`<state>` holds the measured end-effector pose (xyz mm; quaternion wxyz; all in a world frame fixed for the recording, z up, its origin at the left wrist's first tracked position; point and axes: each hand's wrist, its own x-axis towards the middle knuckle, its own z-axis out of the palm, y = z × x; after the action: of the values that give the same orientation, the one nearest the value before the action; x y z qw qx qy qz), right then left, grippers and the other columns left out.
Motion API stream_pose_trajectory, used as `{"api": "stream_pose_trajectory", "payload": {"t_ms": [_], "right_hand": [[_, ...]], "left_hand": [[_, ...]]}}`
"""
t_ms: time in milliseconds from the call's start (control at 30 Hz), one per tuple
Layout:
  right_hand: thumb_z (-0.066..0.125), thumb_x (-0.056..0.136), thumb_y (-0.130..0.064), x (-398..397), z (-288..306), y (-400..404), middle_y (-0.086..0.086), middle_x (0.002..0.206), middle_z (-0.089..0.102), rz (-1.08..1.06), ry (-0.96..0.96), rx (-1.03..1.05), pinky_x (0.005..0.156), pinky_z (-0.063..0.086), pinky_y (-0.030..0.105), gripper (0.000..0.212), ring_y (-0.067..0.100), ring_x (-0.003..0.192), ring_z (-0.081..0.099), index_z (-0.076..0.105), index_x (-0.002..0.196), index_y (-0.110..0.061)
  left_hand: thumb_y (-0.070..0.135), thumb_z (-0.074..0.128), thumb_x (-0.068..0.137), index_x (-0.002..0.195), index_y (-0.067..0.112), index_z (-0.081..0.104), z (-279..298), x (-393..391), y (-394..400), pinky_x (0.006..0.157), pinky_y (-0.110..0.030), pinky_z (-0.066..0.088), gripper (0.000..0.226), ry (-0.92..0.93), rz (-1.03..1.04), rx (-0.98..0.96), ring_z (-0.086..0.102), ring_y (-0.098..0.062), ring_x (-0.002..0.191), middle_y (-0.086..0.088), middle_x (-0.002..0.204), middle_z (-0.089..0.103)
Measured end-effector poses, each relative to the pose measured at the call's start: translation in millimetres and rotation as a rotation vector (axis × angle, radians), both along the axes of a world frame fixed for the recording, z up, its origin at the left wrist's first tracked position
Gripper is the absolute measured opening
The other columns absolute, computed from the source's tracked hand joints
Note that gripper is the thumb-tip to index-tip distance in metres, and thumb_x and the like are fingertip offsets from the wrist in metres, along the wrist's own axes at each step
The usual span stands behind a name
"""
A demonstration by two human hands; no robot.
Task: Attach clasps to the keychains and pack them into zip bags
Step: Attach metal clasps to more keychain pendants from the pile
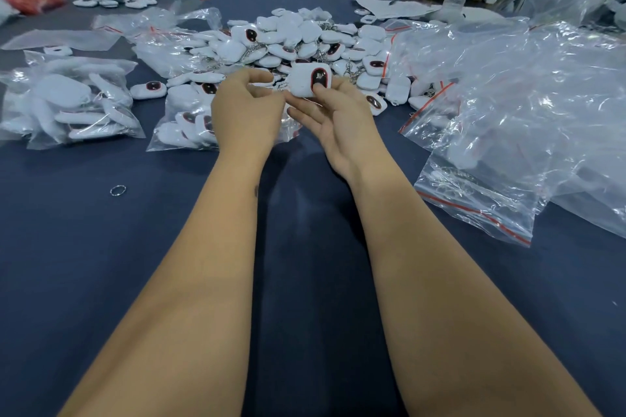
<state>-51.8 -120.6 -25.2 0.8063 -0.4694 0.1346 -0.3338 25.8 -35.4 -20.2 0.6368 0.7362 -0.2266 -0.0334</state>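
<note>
The keychain (310, 79), likely small, light and soft, is pinched at its edge by the right hand (335, 122) while something hidden is held by the curled left hand (247, 108).

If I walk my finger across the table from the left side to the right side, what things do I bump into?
Filled zip bag → loose metal ring → left hand → held keychain → right hand → heap of empty zip bags.
</note>
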Motion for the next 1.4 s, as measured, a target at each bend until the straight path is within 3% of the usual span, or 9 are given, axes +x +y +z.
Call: {"api": "stream_pose_trajectory", "payload": {"t_ms": [200, 367, 467, 533, 667, 867, 1067, 1267, 1400], "right_hand": [[0.059, 0.094, -0.005, 5, -5, 5, 0.006, 0.080, 0.066, -0.156, 0.259, -0.262, 0.059, 0.051, 0.020, 0.014, 0.013, 0.067, 0.062, 0.050, 0.104, -0.009], [0.062, 0.091, -0.007, 9, -12, 8, 0.001, 0.073, 0.062, -0.211, 0.473, -0.762, 0.066, 0.046, 0.024, 0.013, 0.008, 0.067, 0.054, 0.072, 0.100, -0.008], [0.056, 0.092, 0.000, 7, -10, 9, 0.007, 0.082, 0.067, -0.174, 0.466, -0.687, 0.070, 0.048, 0.021, 0.025, 0.012, 0.075, 0.061, 0.065, 0.115, -0.006], [0.047, 0.091, 0.006, 5, -9, 9, 0.005, 0.087, 0.070, -0.111, 0.481, -0.750, 0.078, 0.050, 0.026, 0.027, 0.014, 0.083, 0.062, 0.068, 0.104, -0.007], [0.046, 0.087, 0.001, 5, -8, 7, -0.006, 0.066, 0.063, -0.171, 0.598, -0.881, 0.061, 0.044, 0.027, 0.028, 0.011, 0.064, 0.055, 0.072, 0.085, -0.009], [0.047, 0.087, -0.008, -7, -11, -17, 0.004, 0.133, 0.058, -0.478, 0.857, -0.933, 0.107, 0.038, 0.041, 0.047, 0.025, 0.127, 0.045, 0.059, 0.131, -0.018], [0.044, 0.088, -0.021, -4, -13, -15, 0.002, 0.115, 0.049, -0.301, 1.147, -1.187, 0.100, 0.029, 0.038, 0.034, 0.029, 0.122, 0.039, 0.059, 0.118, -0.019], [0.043, 0.086, -0.012, -6, -12, -11, 0.007, 0.109, 0.064, -0.398, 1.020, -1.068, 0.087, 0.032, 0.033, 0.034, 0.030, 0.113, 0.045, 0.069, 0.106, -0.006], [0.045, 0.083, -0.009, -8, -8, -6, 0.005, 0.100, 0.070, -0.414, 0.767, -0.821, 0.082, 0.051, 0.036, 0.033, 0.026, 0.095, 0.062, 0.071, 0.104, -0.010]], "left_hand": [[0.011, 0.055, 0.070, 0.088, 0.031, 0.064, 4, -3, 0, 0.066, -0.030, 0.053, 0.029, 0.039, 0.029, -0.131, 0.064, -0.017, 0.069, 0.004, 0.084, 0.067], [0.013, 0.057, 0.076, 0.088, 0.033, 0.065, 5, -4, -1, 0.066, -0.015, 0.046, 0.025, -0.089, 0.047, -0.101, 0.059, 0.004, 0.075, 0.017, 0.081, 0.063], [0.015, 0.057, 0.079, 0.091, 0.032, 0.065, 2, -4, -2, 0.070, -0.022, 0.050, 0.023, -0.147, 0.046, -0.058, 0.060, 0.001, 0.082, 0.018, 0.084, 0.062], [0.015, 0.057, 0.081, 0.092, 0.033, 0.063, -1, -4, -4, 0.074, -0.027, 0.052, 0.022, -0.170, 0.041, -0.011, 0.060, -0.003, 0.083, 0.017, 0.086, 0.062], [0.016, 0.054, 0.085, 0.097, 0.027, 0.065, -6, -5, -8, 0.070, -0.027, 0.042, 0.020, -0.318, 0.026, 0.178, 0.059, -0.013, 0.087, 0.008, 0.100, 0.065], [0.002, 0.054, 0.080, 0.108, 0.016, 0.067, -10, -8, -7, 0.068, -0.034, 0.032, 0.034, -0.534, 0.118, 0.611, 0.047, -0.032, 0.116, -0.010, 0.118, 0.057], [0.006, 0.056, 0.085, 0.113, 0.018, 0.068, -12, 2, 0, 0.091, -0.037, 0.035, 0.033, -0.543, 0.217, 0.809, 0.037, -0.036, 0.121, -0.013, 0.127, 0.047], [0.006, 0.054, 0.081, 0.120, 0.013, 0.057, -10, 7, 6, 0.093, -0.034, 0.031, 0.040, -0.427, 0.310, 0.647, 0.037, -0.036, 0.123, -0.014, 0.130, 0.045], [0.015, 0.052, 0.085, 0.116, 0.018, 0.057, -8, 2, 3, 0.094, -0.034, 0.028, 0.032, -0.444, 0.326, 0.539, 0.035, -0.032, 0.122, -0.009, 0.130, 0.043]]}}
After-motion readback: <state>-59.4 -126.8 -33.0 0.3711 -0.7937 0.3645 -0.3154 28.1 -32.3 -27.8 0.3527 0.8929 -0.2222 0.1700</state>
